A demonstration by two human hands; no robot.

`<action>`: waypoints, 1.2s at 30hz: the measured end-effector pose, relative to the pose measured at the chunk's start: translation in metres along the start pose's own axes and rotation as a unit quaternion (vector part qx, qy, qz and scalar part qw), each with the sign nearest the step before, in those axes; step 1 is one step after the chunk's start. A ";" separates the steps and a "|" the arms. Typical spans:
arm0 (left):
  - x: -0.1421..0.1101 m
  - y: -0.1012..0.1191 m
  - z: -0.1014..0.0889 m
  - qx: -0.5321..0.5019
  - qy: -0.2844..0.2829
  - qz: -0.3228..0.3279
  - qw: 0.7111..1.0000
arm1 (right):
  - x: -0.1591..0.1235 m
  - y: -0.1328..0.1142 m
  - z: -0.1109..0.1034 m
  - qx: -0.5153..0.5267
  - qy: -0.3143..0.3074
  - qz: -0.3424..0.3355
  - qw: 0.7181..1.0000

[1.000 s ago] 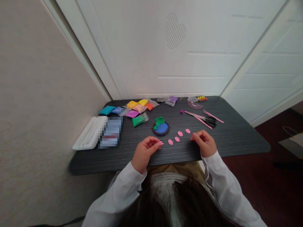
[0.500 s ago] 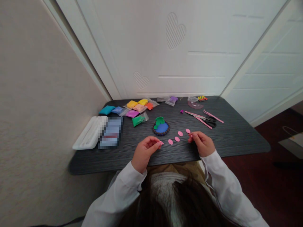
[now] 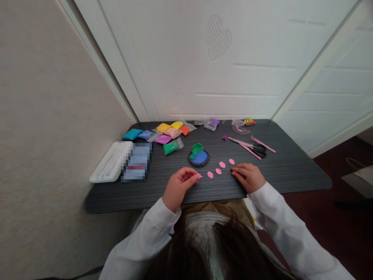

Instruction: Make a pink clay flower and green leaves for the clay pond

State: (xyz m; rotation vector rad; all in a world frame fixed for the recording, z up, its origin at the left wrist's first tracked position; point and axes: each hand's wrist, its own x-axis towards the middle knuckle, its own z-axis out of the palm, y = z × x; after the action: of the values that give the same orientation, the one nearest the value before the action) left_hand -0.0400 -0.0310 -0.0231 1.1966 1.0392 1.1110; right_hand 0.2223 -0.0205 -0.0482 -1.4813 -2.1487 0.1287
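Note:
My left hand [image 3: 180, 187] pinches a small pink clay piece [image 3: 199, 175] between thumb and fingertips, just above the table's near part. My right hand [image 3: 250, 177] is palm down, its fingers stretched out with the tips on the tabletop; whatever lies beneath them is hidden. Between the hands, several flat pink clay ovals lie in a loose slanting row, among them one oval [image 3: 210, 175] near my left hand and another oval [image 3: 231, 161] just beyond my right fingertips. Behind them sits a blue clay pond [image 3: 200, 157] with a brown beaded rim and green clay leaves [image 3: 197, 148].
Black-handled scissors [image 3: 258, 149] and pink tools [image 3: 263, 144] lie at right, near a clear protractor [image 3: 240, 130]. Colored clay packets [image 3: 163, 139] cluster at back left. A white tray [image 3: 112, 161] stands by the left wall. A white paneled door [image 3: 186, 58] borders the dark table [image 3: 157, 190].
My right hand has gone from a pinch near a small pink bit to fingers stretched out and lowered on the table. My left hand stays in place, holding its pink piece.

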 end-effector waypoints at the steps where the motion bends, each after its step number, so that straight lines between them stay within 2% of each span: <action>1: 0.000 0.000 0.000 0.000 0.001 0.000 1.000 | 0.000 0.000 0.001 -0.015 -0.002 -0.002 1.000; 7: 0.000 -0.002 -0.002 0.000 -0.019 0.002 1.000 | -0.001 -0.004 0.000 -0.026 -0.001 -0.006 1.000; 13: 0.000 -0.002 -0.001 0.001 -0.019 0.006 1.000 | 0.002 -0.015 0.002 -0.027 0.005 0.056 0.998; 21: 0.000 -0.002 -0.002 0.006 -0.023 0.010 1.000 | -0.010 -0.020 -0.004 -0.107 0.026 -0.019 0.994; 26: 0.001 -0.002 -0.002 0.008 -0.021 0.009 1.000 | -0.022 -0.019 -0.010 -0.154 0.005 -0.039 0.987; 30: 0.001 -0.002 -0.002 0.010 -0.017 0.005 1.000 | -0.021 -0.015 -0.008 -0.111 0.005 -0.058 0.992; 36: 0.001 -0.002 -0.002 0.008 -0.018 0.006 1.000 | -0.010 -0.015 -0.003 -0.018 0.009 -0.020 1.000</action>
State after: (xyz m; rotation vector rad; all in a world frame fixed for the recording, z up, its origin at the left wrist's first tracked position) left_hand -0.0412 -0.0303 -0.0253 1.2320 1.0161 1.0892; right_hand 0.2137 -0.0357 -0.0435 -1.4543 -2.1760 0.0629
